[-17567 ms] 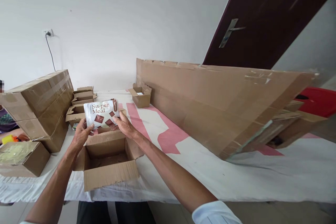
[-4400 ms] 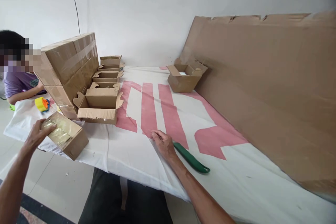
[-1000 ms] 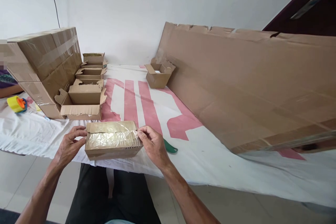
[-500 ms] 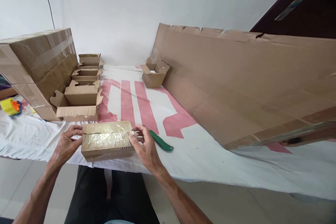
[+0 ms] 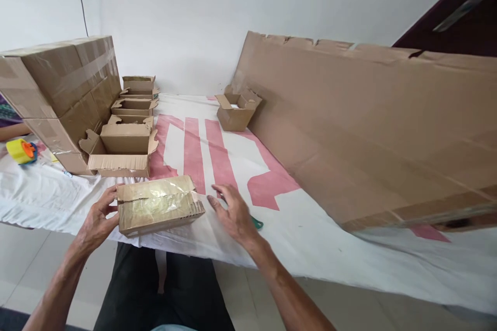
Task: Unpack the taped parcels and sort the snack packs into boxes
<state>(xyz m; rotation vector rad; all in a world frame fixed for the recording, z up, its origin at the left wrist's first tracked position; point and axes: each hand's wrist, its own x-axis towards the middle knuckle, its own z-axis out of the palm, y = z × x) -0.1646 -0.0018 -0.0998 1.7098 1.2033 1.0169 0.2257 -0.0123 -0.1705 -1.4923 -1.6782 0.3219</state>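
Observation:
A closed cardboard box (image 5: 159,207), with shiny clear tape over its top seam, sits at the table's front edge, slightly turned. My left hand (image 5: 99,217) grips its left end, thumb in front and fingers behind. To the right of the box, my right hand (image 5: 233,212) is apart from it, with thumb and fingers spread and nothing between them. Part of a green knife-like tool's handle (image 5: 257,223) shows beside my right wrist; the rest is hidden beneath my hand.
Several open cardboard boxes (image 5: 124,163) line up beside a stack of taped cartons (image 5: 58,88) at left. A yellow tape roll (image 5: 17,151) lies near a person's arm (image 5: 13,132). Another open box (image 5: 235,119) stands by a large cardboard panel (image 5: 349,134) at right.
Earlier I held a white pouch over an open box; later the taped box came from the left to the middle. Just now my right hand has let go of its right end.

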